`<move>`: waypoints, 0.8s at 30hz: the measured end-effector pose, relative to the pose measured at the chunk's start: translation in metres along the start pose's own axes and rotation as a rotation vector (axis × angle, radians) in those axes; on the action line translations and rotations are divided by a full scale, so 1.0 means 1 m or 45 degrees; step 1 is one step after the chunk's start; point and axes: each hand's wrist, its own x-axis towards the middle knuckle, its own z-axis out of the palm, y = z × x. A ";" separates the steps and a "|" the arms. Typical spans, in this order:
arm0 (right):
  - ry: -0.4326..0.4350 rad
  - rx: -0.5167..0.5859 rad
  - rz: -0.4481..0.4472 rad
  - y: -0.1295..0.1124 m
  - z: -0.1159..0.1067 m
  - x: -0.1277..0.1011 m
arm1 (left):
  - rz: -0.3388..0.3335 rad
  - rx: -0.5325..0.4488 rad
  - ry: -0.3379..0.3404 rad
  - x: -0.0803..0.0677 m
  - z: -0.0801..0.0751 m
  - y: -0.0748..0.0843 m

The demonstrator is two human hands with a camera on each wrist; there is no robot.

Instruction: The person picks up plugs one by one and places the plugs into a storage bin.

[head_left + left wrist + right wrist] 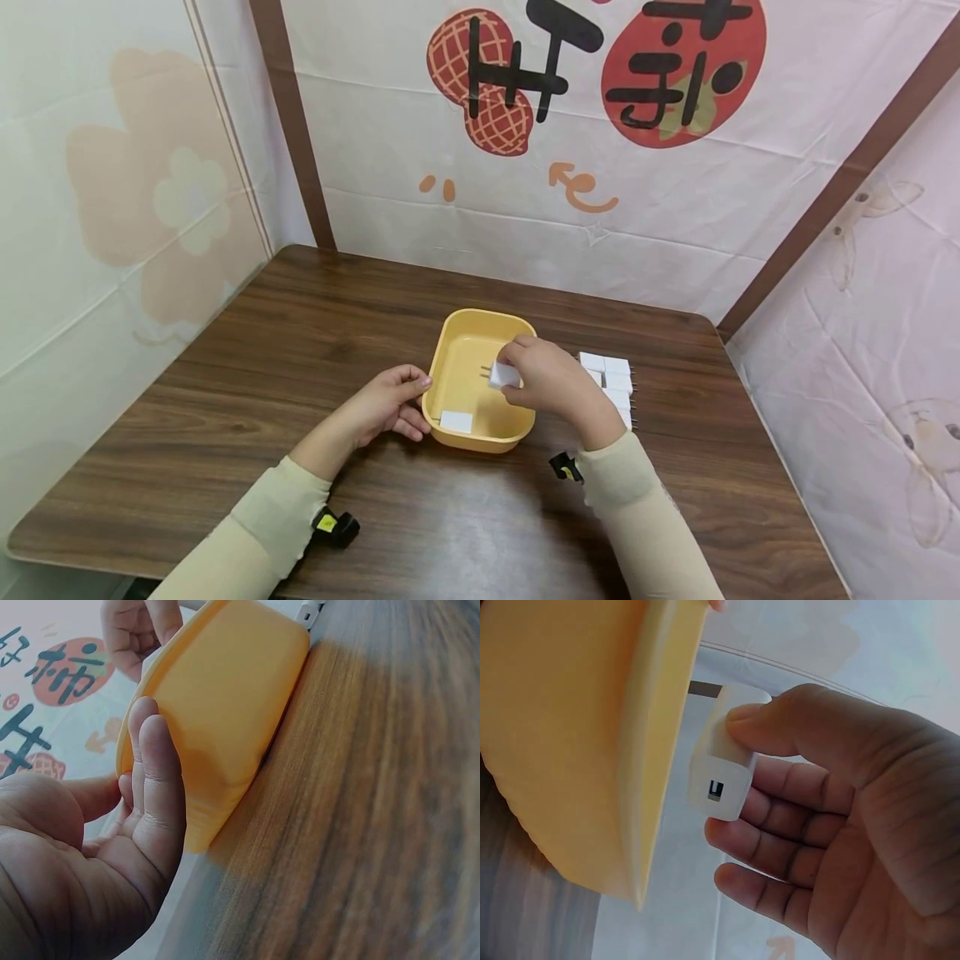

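My right hand (pixel 546 375) pinches a white USB wall charger (pixel 724 757) between thumb and fingers, over the yellow plastic bin (pixel 431 406). Its metal prongs point left in the head view, and a USB port shows in its end face in the right wrist view. At the bin's left side, my left hand (pixel 386 406) holds the rim, with the thumb at the edge and other fingers along the outer wall (pixel 225 697). Another white charger (pixel 456 422) lies inside the bin, in the near left corner.
To the right of the bin, several white chargers (pixel 617 382) lie grouped in rows on the brown wooden table (pixel 300 350), partly hidden by the right hand. Printed fabric walls (pixel 390 217) stand behind the table and at both sides.
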 end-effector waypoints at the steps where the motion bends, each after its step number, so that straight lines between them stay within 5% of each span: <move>1: 0.009 0.008 -0.002 -0.001 0.001 0.001 | -0.001 -0.001 0.002 0.000 0.000 0.000; 24: -0.029 -0.078 0.016 -0.011 0.040 0.015 | 0.004 0.000 0.014 -0.002 0.000 0.000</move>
